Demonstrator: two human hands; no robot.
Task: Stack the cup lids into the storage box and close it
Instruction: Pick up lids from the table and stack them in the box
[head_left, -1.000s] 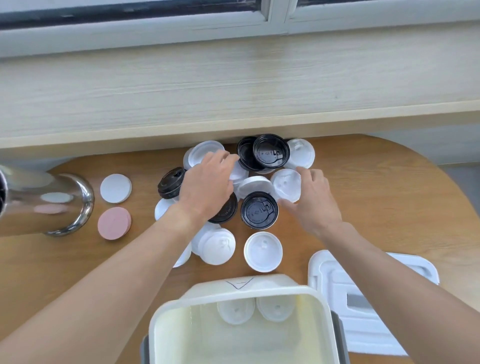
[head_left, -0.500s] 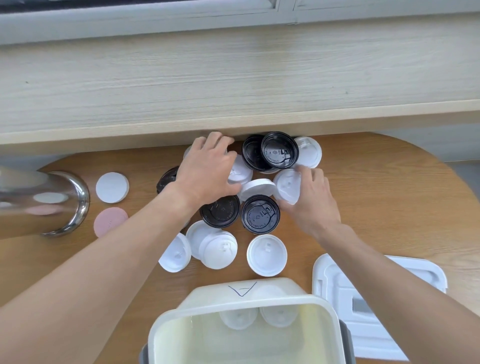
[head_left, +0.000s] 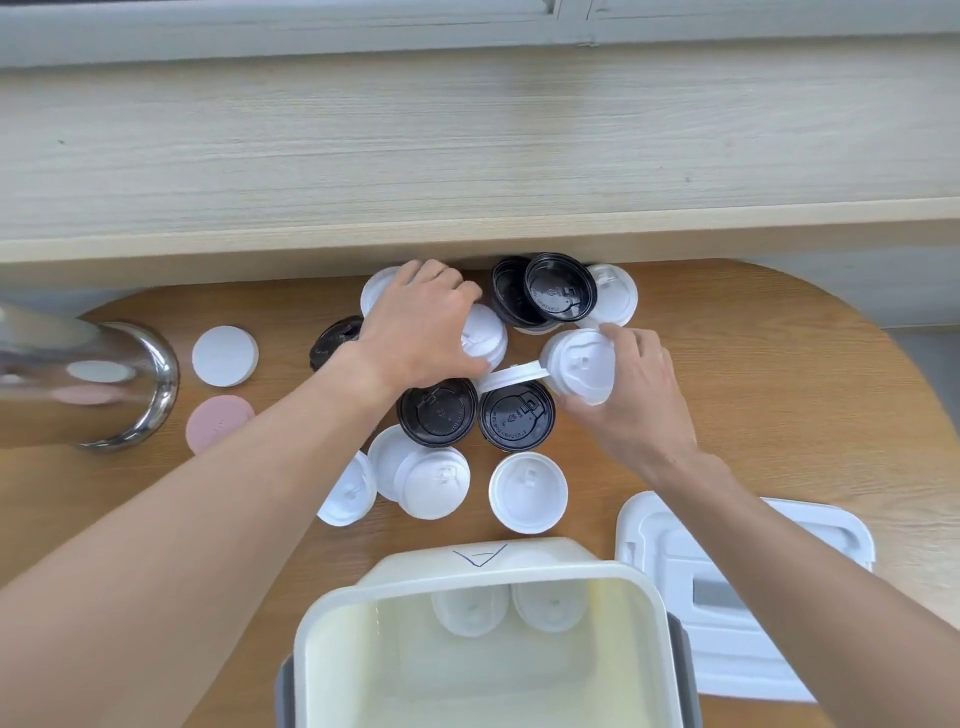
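Change since half a second earlier: left hand (head_left: 421, 332) has slid toward the table's far edge and now covers a white lid (head_left: 484, 338) near the middle of the far edge, fingers curled over it, thumb at its near side. Right hand (head_left: 631, 387) holds the same tilted white lid (head_left: 581, 366), fingers curled round its right rim, lid slightly raised. Everything else unmoved.

Count, on the round wooden table (head_left: 779, 395):
- Black lids: five in view. Two overlapping at the far edge (head_left: 558, 287), two side by side at centre (head_left: 517, 415), one half hidden under the left forearm (head_left: 332, 340).
- White lids loose on the table: about nine, some overlapping; exact number uncertain under the hands.
- White lids inside the storage box (head_left: 483, 577): two, against its far wall; box at the near edge, open.
- Box cover (head_left: 727, 613): one, flat, just right of the box.
- Flat discs at the left edge: one white (head_left: 225, 356), one pink (head_left: 218, 428).
- Metal container (head_left: 104, 384): one, on its side, left edge.
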